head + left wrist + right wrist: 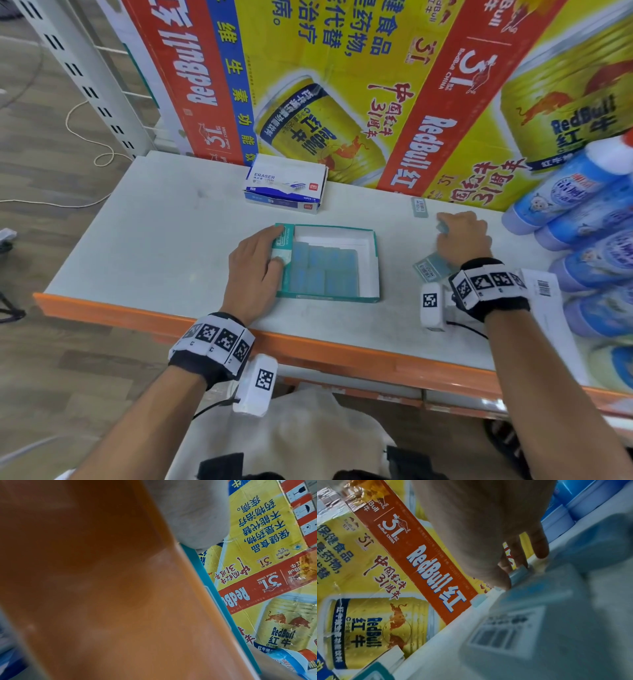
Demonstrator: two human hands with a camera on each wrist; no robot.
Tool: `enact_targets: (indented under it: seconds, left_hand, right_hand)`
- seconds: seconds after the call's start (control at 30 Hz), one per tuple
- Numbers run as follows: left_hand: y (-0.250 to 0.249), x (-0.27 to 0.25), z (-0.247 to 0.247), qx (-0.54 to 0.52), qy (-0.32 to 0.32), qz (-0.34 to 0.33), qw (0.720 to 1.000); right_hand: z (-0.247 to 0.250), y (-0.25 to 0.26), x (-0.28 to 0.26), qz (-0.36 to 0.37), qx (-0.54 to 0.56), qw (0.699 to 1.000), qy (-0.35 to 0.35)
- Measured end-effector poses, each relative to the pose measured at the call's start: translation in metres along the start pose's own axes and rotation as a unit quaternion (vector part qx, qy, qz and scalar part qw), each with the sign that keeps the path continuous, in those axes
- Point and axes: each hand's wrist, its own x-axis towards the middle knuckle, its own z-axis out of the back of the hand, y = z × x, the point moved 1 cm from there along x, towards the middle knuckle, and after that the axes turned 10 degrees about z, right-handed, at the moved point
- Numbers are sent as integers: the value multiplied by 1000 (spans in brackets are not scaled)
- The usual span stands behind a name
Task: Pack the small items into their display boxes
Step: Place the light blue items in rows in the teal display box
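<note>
A teal display box [375, 260] lies open in the middle of the shelf, with several pale blue packets [325, 270] laid flat inside it. My left hand [274, 250] grips the box's left wall, thumb inside, index finger along the far corner. In the left wrist view the box's teal edge [214, 588] runs beside my palm. To the right, my right hand [459, 236] is curled round one small blue packet [442, 228]; that packet [518, 573] sits between thumb and fingers. Another barcoded packet [430, 269] lies under that wrist, and a third packet [419, 207] lies further back.
A white and blue eraser box [286, 185] stands behind the display box. Large Red Bull cartons [342, 102] form a wall at the back. Blue bottles [582, 212] lie stacked at the right. The shelf's orange front edge [308, 346] runs just behind my wrists.
</note>
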Motion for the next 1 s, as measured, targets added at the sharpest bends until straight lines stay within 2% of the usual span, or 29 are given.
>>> enact_targets:
  seconds: [0.1,0.2,0.33,0.47,0.57,0.67,0.73,0.8,0.87,1.0]
  left_hand:
    - [-1,0,0,2,0,1,1000]
    - [-1,0,0,3,2,2,1000]
    - [-1,0,0,-3,1,3,1000]
    - [-1,0,0,-7,0,5,1000]
    - [-1,0,0,-4,2,3,1000]
    - [0,-1,0,-6,3,4,1000]
    - [0,-1,0,-5,3,4,1000]
    - [1,-1,0,-4,2,4,1000]
    - [1,-1,0,-5,1,5,1000]
    - [0,0,0,-2,-3,0,1000]
  right_hand:
    - [-3,-1,-2,1,8,999,-32]
    - [-1,0,-1,3,64,997,-32]
    - [4,11,-2,54,93,994,-36]
    - [10,30,-6,99,123,983,-90]
    - [14,50,-12,125,186,967,-122]
    - [15,80,-25,179,283,932,-136]
    - [9,101,-34,218,343,907,-108]
    - [-2,117,-41,227,376,897,-56]
    - [-14,129,-44,215,392,894,-17]
    - [-30,139,-43,169,429,887,11]
